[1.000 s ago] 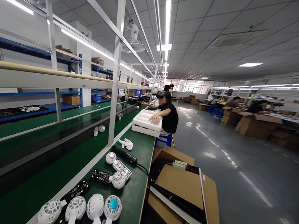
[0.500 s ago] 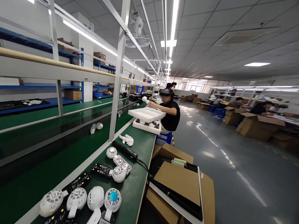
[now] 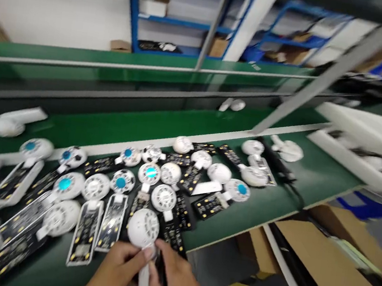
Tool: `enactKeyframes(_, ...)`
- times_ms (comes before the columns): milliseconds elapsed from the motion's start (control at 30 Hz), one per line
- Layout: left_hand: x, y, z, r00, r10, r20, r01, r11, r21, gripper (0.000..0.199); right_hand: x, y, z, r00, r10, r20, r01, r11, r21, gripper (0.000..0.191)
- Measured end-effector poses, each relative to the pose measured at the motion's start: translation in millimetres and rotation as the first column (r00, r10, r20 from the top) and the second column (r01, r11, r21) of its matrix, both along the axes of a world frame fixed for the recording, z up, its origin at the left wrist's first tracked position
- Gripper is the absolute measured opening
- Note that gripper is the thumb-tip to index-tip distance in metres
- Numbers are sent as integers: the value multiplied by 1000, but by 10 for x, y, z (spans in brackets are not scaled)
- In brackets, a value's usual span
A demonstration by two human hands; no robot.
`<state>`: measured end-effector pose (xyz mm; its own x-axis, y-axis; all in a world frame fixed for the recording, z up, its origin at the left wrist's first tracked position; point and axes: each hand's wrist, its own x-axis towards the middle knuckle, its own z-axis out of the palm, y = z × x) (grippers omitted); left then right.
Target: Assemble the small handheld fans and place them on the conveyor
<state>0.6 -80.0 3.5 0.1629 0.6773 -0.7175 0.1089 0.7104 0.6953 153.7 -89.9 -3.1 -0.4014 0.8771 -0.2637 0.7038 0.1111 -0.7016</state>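
A white handheld fan with a round vented head stands upright between my two hands, just over the near edge of the green bench. My left hand grips its neck from the left, thumb laid across it. From the right, my right hand closes on the neck and handle, its lower fingers partly hidden. Beyond them lie several half-built fans with bare black circuit boards, among them one in an open white shell. Some heads carry a blue disc, as on a nearby fan head.
A black tool with a cord lies toward the right, near a metal post. White foam trays sit farther right. Cardboard stands below the bench edge. Behind the bench runs a green belt holding a few fans.
My view has swung left and down from the long aisle to the bench. Both hands, out of sight before, now appear holding the handheld fan.
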Motion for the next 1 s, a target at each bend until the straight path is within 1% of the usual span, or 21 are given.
enactKeyframes(33,1,26,14,999,-30,43,30,1000,-4,52,3,5,11,1000,29,5,-30,999,39,40)
enactKeyframes(100,0,70,45,992,-79,96,80,997,-2,49,0,16,61,998,63,24,-64,996,54,40)
enactKeyframes(200,-10,90,70,986,-129,102,130,992,2,40,-25,40,164,993,102,66,-102,995,-4,40)
enactKeyframes(300,-25,80,46,983,-160,87,157,987,39,34,-62,86,240,986,130,104,-123,990,-69,37)
enactKeyframes(433,-46,84,8,975,-215,50,209,971,117,31,-74,170,283,970,194,147,-172,973,-151,24)
enactKeyframes(533,-65,109,8,965,-257,44,247,955,167,30,-45,229,313,948,271,168,-242,955,-174,22)
enactKeyframes(633,-83,154,21,952,-301,62,284,939,194,27,-4,279,365,935,328,133,-304,936,-177,24)
enactKeyframes(733,-92,201,50,945,-318,74,295,930,219,26,29,313,409,929,361,82,-341,921,-186,26)
enactKeyframes(800,-91,216,86,944,-325,54,305,923,237,28,46,326,412,934,349,73,-331,925,-186,24)
enactKeyframes(867,-81,207,131,949,-315,16,299,916,265,28,58,338,392,951,304,54,-292,942,-164,21)
enactKeyframes(967,-47,153,189,968,-249,32,220,904,367,20,62,365,339,983,180,-26,-181,977,-108,15)
enactKeyframes(1000,-32,130,196,970,-235,58,193,895,402,23,58,378,320,989,133,-61,-138,986,-88,14)
